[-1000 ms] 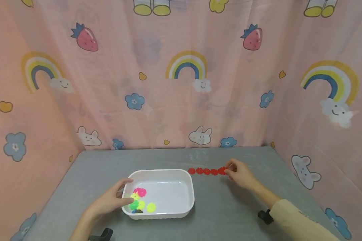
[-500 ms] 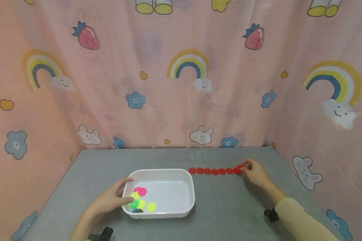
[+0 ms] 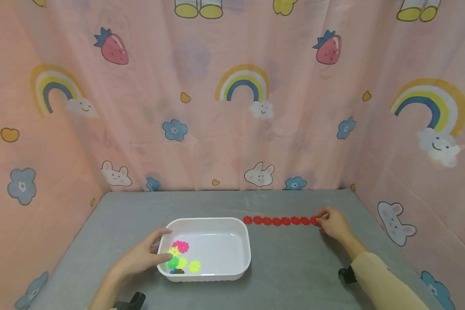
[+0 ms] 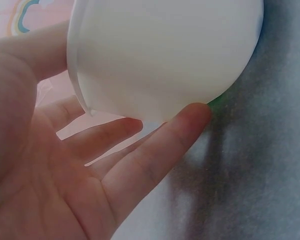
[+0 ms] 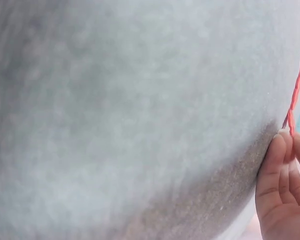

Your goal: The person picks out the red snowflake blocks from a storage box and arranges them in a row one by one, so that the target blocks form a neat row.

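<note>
My left hand (image 3: pixel 141 255) holds the left end of a white plastic tray (image 3: pixel 221 254), its thumb over the rim and fingers against the wall; the left wrist view shows the tray's wall (image 4: pixel 160 65) between thumb and fingers. With thumb and fingertips my right hand (image 3: pixel 335 224) pinches a red flower-shaped disc (image 3: pixel 314 220) at the right end of a row of red discs (image 3: pixel 277 221). That disc appears edge-on between the fingertips in the right wrist view (image 5: pixel 291 122). Other flower discs, pink (image 3: pixel 181 246), yellow (image 3: pixel 194 266) and green (image 3: pixel 172 262), lie in the tray's left part.
A grey cloth-covered table (image 3: pixel 290 267) bears the tray and the red row. Pink printed curtains (image 3: pixel 201 150) stand along its back and both sides. Dark blue and blackish pieces (image 3: pixel 177 271) sit in the tray's near left corner.
My right hand has moved right along the line of red discs, and the row has grown longer at that end. The left hand and tray have stayed in place.
</note>
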Demonstrator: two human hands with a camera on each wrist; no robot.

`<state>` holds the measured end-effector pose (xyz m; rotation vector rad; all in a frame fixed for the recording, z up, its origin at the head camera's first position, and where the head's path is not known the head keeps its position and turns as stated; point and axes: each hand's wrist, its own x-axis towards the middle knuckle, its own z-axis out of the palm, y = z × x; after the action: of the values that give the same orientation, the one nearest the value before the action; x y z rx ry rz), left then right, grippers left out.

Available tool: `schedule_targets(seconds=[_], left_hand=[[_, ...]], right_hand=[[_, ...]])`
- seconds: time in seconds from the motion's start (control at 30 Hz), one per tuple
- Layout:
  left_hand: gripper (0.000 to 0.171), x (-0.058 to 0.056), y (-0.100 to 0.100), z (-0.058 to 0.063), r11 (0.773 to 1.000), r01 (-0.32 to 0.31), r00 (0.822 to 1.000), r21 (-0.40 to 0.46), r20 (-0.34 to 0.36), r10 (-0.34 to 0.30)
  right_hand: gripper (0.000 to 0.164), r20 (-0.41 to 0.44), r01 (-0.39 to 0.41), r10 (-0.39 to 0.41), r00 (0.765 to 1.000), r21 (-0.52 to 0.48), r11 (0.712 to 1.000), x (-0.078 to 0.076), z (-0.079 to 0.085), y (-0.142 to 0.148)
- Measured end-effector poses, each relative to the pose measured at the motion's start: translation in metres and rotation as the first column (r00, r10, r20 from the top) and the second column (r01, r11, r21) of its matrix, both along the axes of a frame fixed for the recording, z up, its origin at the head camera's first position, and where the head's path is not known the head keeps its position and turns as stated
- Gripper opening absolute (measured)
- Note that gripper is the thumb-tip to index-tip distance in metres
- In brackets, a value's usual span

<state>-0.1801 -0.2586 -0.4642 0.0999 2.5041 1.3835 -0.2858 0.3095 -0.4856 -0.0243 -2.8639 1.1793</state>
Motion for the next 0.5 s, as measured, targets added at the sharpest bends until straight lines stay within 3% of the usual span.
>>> schedule_targets(seconds=[0.3,0.5], left_hand=[[0.077,-0.002,-0.003,0.004,1.000,0.019,1.000,-0.016,-0.010,-0.019],[0.077,-0.001,-0.004,0.007,0.999,-0.001,1.000,-0.051,-0.028,-0.001]], right_hand=[[0.024,0.020,-0.022,0.021,1.000,0.031,0.999,0.005,0.012,-0.006],[0.028,-0.036,-0.068,0.071,0.997,0.085,0.994,0.016,0.024,-0.018]])
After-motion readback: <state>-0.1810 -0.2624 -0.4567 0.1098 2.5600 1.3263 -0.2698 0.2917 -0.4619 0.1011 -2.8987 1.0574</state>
